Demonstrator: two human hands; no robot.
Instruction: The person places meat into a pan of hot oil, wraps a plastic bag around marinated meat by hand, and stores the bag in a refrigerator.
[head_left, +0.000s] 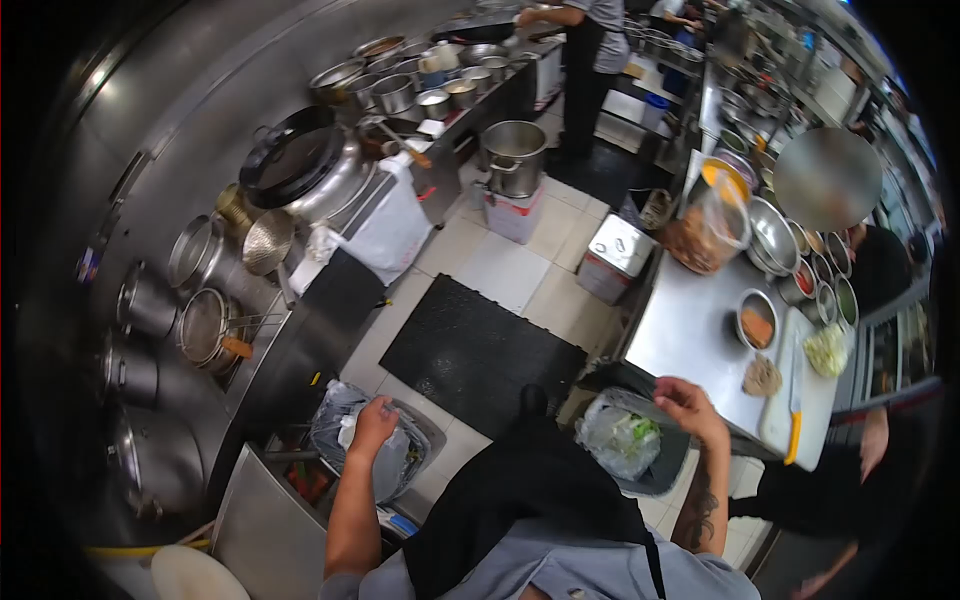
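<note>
My left hand (pixel 374 424) is closed with curled fingers, over a bin (pixel 430 437) lined with a grey plastic bag. What the fingers hold, if anything, is hidden. Some white, crumpled material (pixel 347 432) shows beside that hand, and I cannot tell whether they touch. On the other side, my right hand (pixel 688 408) is raised near the corner of the steel counter (pixel 670 325), its fingers loosely bent and apart, with nothing visible in them. Just below it stands a second bin (pixel 672 470) containing a clear bag (pixel 612 440) and green leafy scraps (pixel 640 436).
A knife (pixel 796 400) with a yellow handle lies on a white cutting board (pixel 778 415) beside cabbage (pixel 826 350). A black mat (pixel 470 345) covers the floor ahead. One person (pixel 590 70) stands at the far stove; another's arm (pixel 874 440) appears at right.
</note>
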